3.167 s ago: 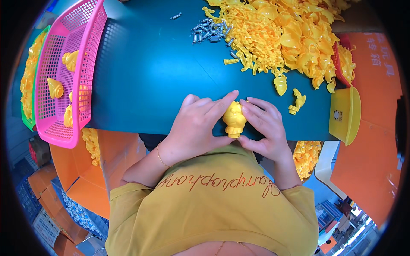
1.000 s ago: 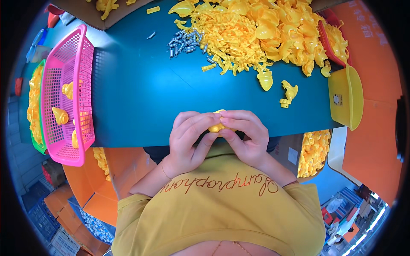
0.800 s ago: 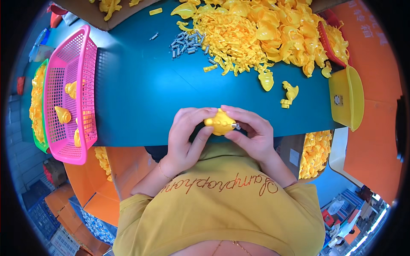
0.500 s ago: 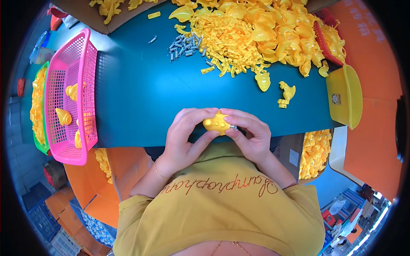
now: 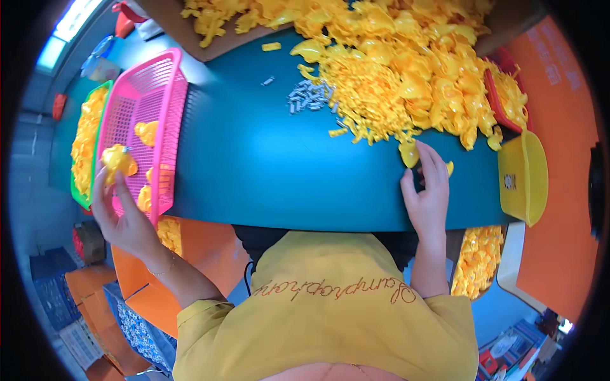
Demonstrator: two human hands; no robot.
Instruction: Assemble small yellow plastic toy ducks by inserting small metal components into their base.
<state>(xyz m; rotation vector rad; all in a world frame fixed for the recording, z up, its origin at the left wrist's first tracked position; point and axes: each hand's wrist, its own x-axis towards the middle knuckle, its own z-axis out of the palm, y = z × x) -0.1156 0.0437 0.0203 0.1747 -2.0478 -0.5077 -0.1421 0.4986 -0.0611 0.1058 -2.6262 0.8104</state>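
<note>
At the left, my left hand (image 5: 130, 222) pinches a rounded yellow plastic piece (image 5: 119, 162) with a bit of silver metal on it, held over the near left side of the pink mesh basket (image 5: 166, 120). Several similar yellow pieces (image 5: 147, 133) lie in that basket. My right hand (image 5: 429, 190) reaches over the table with thumb and fingers apart. Beneath its fingers is a yellow plastic part (image 5: 450, 168), mostly hidden. A curved yellow shell (image 5: 408, 153) lies right at the fingertips.
Loose yellow parts (image 5: 375, 95) are heaped at the far side of the green table (image 5: 279, 171), beside small silver metal cylinders (image 5: 308, 96). A yellow bin (image 5: 524, 181) stands at the right edge, near a red basket (image 5: 502, 105). A green-rimmed basket (image 5: 82, 200) adjoins the pink one.
My hands have parted from the middle. The left hand carried the yellow piece left to the pink basket; the right moved right and forward to the loose part. The view has shifted slightly.
</note>
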